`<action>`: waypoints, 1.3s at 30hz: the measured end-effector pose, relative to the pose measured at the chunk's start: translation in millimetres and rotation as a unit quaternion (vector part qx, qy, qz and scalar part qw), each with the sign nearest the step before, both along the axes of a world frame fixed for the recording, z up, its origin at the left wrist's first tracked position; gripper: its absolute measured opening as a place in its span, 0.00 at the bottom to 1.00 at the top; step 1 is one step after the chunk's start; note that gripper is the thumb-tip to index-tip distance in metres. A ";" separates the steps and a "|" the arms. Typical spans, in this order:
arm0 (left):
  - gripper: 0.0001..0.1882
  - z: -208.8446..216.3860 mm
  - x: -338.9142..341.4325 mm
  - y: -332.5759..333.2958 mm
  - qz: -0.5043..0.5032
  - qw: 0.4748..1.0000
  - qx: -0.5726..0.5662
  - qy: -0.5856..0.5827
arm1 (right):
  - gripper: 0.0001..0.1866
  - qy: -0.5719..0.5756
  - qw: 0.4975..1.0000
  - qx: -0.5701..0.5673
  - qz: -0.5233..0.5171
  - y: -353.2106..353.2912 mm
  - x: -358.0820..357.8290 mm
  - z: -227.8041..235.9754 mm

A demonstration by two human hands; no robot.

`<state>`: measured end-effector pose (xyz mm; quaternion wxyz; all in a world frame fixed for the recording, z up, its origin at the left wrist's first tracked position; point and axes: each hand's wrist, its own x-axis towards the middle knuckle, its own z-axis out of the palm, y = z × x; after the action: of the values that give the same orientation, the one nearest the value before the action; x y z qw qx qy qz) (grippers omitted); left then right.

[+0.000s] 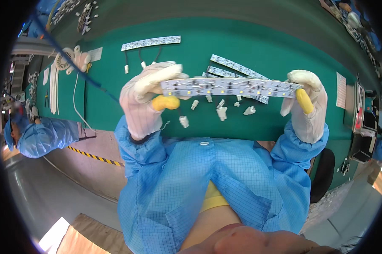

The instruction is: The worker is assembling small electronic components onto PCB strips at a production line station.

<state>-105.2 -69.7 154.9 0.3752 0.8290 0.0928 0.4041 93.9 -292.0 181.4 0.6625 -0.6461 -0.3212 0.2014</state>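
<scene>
Between my two hands I hold a long, narrow white LED circuit board (231,86), roughly level above the green table. Small yellowish LEDs and dark components dot its face. My left hand (146,95), in a white glove with a yellow thumb cover, pinches its left end. At the other end, my right hand (307,99) grips with the same kind of glove and yellow thumb. Behind the held board lie several similar LED boards (239,65), partly covered by it. White plug connectors (222,113) show below its lower edge; which board each belongs to is hard to tell.
Another LED board (151,42) with wired white connectors lies at the far left of the green table (199,36). A white fan (66,59) stands further left, near long white strips (54,89). A person in blue (47,133) sits at the left. Dark trays (362,144) stand at the right.
</scene>
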 end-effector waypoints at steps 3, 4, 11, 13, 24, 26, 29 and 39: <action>0.22 -1.5 -3.1 1.6 -0.002 0.998 -0.058 0.017 | 0.36 0.034 0.999 -0.019 0.032 -0.1 0.1 5.5; 0.22 -1.7 -4.3 0.2 0.002 0.996 -0.084 0.028 | 0.36 0.032 0.999 -0.021 0.023 0.3 -0.6 6.0; 0.31 -8.3 -10.5 3.6 0.025 0.994 -0.105 0.024 | 0.32 0.066 0.992 0.006 0.108 -1.8 2.3 6.8; 0.34 -5.6 -12.2 1.4 0.039 0.988 -0.141 0.048 | 0.27 0.068 0.990 0.030 0.122 0.1 0.7 8.5; 0.36 -11.6 -12.3 11.5 0.013 0.970 -0.230 0.076 | 0.23 0.143 0.967 0.040 0.205 -4.0 5.9 10.8; 0.37 -9.4 -10.8 7.9 0.036 0.970 -0.231 0.070 | 0.24 0.149 0.966 0.041 0.206 -3.8 7.0 11.2; 0.36 -10.8 -12.2 8.1 0.049 0.973 -0.223 0.047 | 0.34 0.098 0.981 0.034 0.165 -1.6 7.6 3.8; 0.26 -1.6 -16.7 4.7 0.018 0.986 -0.159 0.041 | 0.34 -0.008 0.995 0.004 0.098 8.5 6.7 -7.2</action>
<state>-121.9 -65.0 153.3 0.4906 0.7730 0.1856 0.3568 100.6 -283.5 174.2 0.6393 -0.6109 -0.3891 0.2584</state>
